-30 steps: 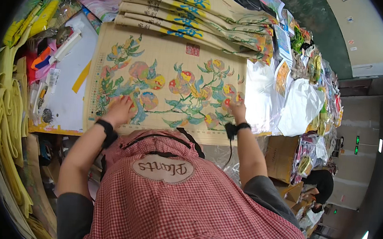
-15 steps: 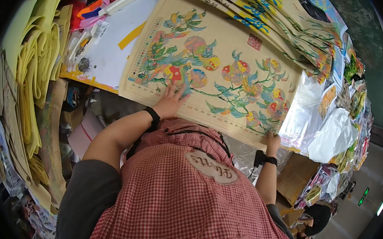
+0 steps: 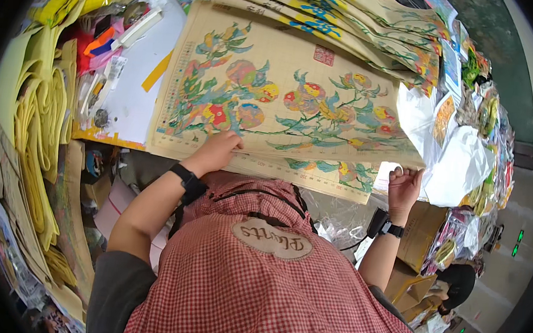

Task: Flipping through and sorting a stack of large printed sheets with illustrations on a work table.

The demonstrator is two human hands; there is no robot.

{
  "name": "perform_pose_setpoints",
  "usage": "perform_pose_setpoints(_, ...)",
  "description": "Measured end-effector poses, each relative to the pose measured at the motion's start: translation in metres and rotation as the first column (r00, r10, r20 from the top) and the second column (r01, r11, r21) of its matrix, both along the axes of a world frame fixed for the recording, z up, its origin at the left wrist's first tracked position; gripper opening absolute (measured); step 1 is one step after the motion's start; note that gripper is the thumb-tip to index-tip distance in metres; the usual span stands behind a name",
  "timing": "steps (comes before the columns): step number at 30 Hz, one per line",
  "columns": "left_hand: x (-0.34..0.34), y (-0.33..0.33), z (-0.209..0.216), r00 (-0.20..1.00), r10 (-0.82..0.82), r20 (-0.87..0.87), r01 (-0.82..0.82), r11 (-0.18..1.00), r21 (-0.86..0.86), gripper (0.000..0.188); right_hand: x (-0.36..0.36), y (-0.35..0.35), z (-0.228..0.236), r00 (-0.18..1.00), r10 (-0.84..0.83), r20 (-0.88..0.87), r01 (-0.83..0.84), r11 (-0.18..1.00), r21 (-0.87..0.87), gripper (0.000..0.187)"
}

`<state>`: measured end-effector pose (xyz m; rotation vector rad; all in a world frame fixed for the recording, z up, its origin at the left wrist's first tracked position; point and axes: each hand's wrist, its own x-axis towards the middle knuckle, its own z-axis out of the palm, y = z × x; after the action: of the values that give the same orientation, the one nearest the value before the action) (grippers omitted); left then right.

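A beige cross-stitch fabric sheet (image 3: 284,105), printed with peaches and leaves, lies across the table in front of me. Its near right corner is raised, and my right hand (image 3: 405,187) pinches it there with curled fingers. Beneath the lifted edge shows a lower sheet (image 3: 340,188) with the same kind of print and figures along its border. My left hand (image 3: 216,152) is at the near edge, left of the middle, fingers drawn together on the top sheet's edge. The fingertips are partly hidden. Black bands circle both wrists.
Folded printed sheets (image 3: 340,22) lie stacked at the far side. A white board (image 3: 139,72) on the left bears small tools and a yellow strip (image 3: 157,72). Yellow folded cloth (image 3: 34,129) hangs far left. Clear plastic bags (image 3: 461,163) and a cardboard box (image 3: 422,235) are on the right.
My right hand has raised the top sheet's near right corner, baring the sheet below. My left hand has gone from spread fingers to drawn-together ones. The view has shifted.
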<state>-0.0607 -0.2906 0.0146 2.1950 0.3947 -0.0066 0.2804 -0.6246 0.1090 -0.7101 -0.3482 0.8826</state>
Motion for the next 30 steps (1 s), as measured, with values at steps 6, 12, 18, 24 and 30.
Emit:
perform_pose_setpoints(6,-0.012,0.007,0.068,0.984,-0.148,-0.101,0.156,0.985,0.073,0.016,-0.026,-0.019,-0.032,0.544,0.167,0.822,0.708,0.434,-0.557,0.060)
perform_pose_setpoints(12,-0.023,0.039,0.128,0.893,-0.361,-0.269,0.350,0.932,-0.089,0.024,-0.033,-0.044,-0.085,0.250,0.631,0.734,0.656,0.447,-0.608,0.051)
perform_pose_setpoints(18,0.009,0.073,0.090,0.997,0.025,-0.079,0.021,0.846,0.532,0.040,-0.058,-0.022,-0.123,0.730,0.448,0.517,0.392,0.345,-0.853,0.025)
perform_pose_setpoints(24,0.007,0.043,0.032,0.983,0.182,-0.034,-0.116,0.747,0.655,0.059,-0.053,0.000,-0.161,0.846,0.235,0.479,0.393,0.334,-0.857,0.019)
perform_pose_setpoints(30,-0.024,0.018,-0.018,0.937,0.303,-0.171,-0.136,0.772,0.621,0.061,-0.059,0.019,-0.154,0.699,0.462,0.546,0.576,0.088,-0.812,0.028)
